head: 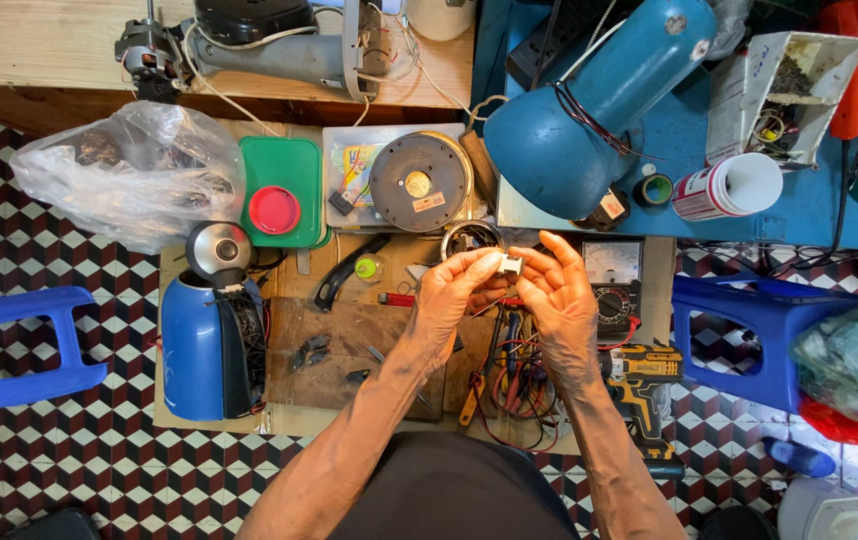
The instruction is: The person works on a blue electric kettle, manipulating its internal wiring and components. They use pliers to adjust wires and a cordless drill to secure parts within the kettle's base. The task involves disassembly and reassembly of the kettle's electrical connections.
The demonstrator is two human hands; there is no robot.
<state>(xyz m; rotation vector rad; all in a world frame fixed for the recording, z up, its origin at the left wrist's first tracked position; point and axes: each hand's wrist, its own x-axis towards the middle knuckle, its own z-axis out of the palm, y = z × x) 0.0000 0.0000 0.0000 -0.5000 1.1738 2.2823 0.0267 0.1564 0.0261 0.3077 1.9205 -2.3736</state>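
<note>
My left hand (454, 297) and my right hand (557, 292) meet over a low work board (339, 355), fingertips together. Between them they pinch a small white part (510, 265) with thin wires hanging below. Just beyond my fingers lies a metal ring-shaped piece (471, 237). Under my right hand sit an analogue multimeter (614, 278) and a tangle of red and black leads (519, 385). A yellow and black cordless drill (642, 385) lies beside my right forearm.
An opened blue electric kettle (204, 345) lies left on the board. Further back are a plastic bag of parts (129, 175), a green box with red lid (279, 195), a round dark disc (419, 180) and a big blue housing (589, 100). Blue stools (14, 350) (739, 335) flank the board.
</note>
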